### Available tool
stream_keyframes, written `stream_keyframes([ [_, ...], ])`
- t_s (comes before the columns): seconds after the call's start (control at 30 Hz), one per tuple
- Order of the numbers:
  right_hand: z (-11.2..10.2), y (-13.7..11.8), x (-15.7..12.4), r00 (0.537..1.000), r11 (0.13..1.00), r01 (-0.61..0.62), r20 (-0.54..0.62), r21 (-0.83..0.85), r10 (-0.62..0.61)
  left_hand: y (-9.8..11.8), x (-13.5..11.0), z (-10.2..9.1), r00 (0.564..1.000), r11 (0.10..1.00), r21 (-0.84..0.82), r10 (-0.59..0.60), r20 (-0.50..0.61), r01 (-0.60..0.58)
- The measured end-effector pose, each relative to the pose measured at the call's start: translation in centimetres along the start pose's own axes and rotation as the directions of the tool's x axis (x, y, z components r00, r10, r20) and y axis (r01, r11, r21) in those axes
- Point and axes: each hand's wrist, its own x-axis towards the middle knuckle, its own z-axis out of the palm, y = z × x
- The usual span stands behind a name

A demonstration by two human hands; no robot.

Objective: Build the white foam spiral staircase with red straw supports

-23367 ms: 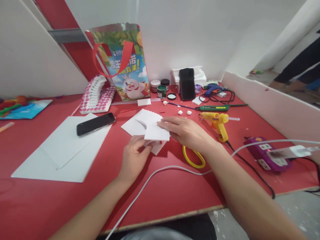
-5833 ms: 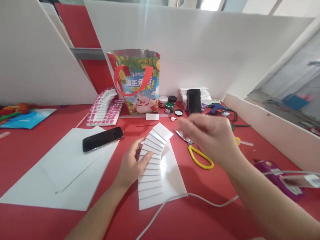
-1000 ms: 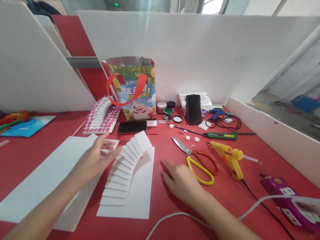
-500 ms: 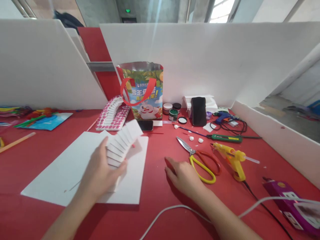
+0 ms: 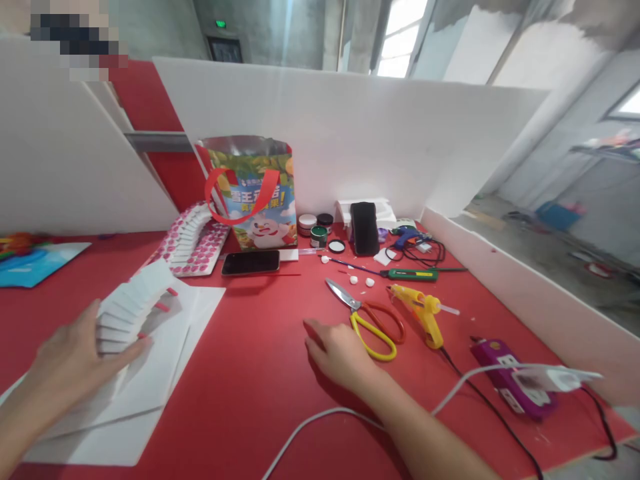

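My left hand (image 5: 75,360) grips a white foam staircase model (image 5: 131,307), a fan of stepped strips on a white base sheet. The model is over the large white foam sheets (image 5: 165,360) at the left of the red table (image 5: 260,373). My right hand (image 5: 337,350) rests palm down on the table with its fingers flat and holds nothing. It lies just left of the yellow-handled scissors (image 5: 367,317).
A black phone (image 5: 250,262) lies before a colourful gift bag (image 5: 247,193). A second, pink-dotted staircase model (image 5: 190,233) stands left of the bag. A yellow glue gun (image 5: 423,313), a purple power strip (image 5: 510,377), paint jars (image 5: 315,230) and a white cable (image 5: 320,427) crowd the right side.
My left hand has carried the white staircase model to the left, over the foam sheets. The phone is uncovered. My right hand stays flat near the scissors.
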Motion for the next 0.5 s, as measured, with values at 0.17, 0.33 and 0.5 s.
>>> stream_keyframes([
  [0.17, -0.9, -1.7, -1.4, 0.996, 0.996, -0.011, 0.088, -0.084, 0.018, 6.1, -2.7, -0.7, 0.948, 0.960, -0.077, 0.251, -0.195, -0.270],
  [0.33, -7.5, -3.9, -2.8, 0.987, 0.961, -0.043, 0.138, -0.274, 0.083, 16.5, -7.1, 2.5, 0.831, 0.751, -0.358, 0.509, -0.223, -0.556],
  [0.5, -15.6, -0.7, 4.5, 0.957, 0.880, -0.176, -0.287, -0.441, 0.048, 20.3, -9.0, 6.4, 0.817, 0.698, -0.428, 0.530, -0.230, -0.573],
])
